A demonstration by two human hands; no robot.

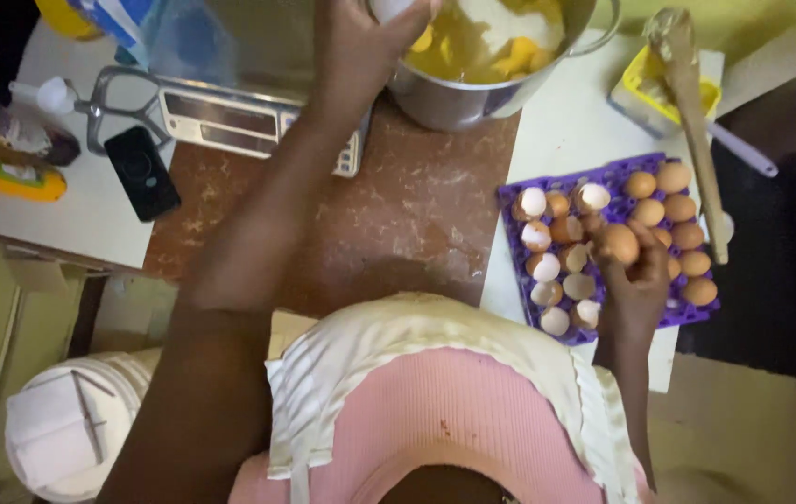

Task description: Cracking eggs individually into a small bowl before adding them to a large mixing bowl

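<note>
I see a metal bowl (472, 93) with a shiny, smooth wall. The egg tray (612, 177) looks like purple moulded plastic, slightly glossy. The brown egg (616, 244) in my right hand (636, 294) has a matt shell, and the broken shells (547, 268) show chalky white insides. A wooden spoon (692, 103) looks dull and dry. The tabletop (398, 215) is mottled brown, worn and rough-looking, beside smooth white board. The scale (230, 117) has a brushed metal face. The phone (141, 173) is glossy black. My apron (454, 392) is soft pink and cream cloth.
</note>
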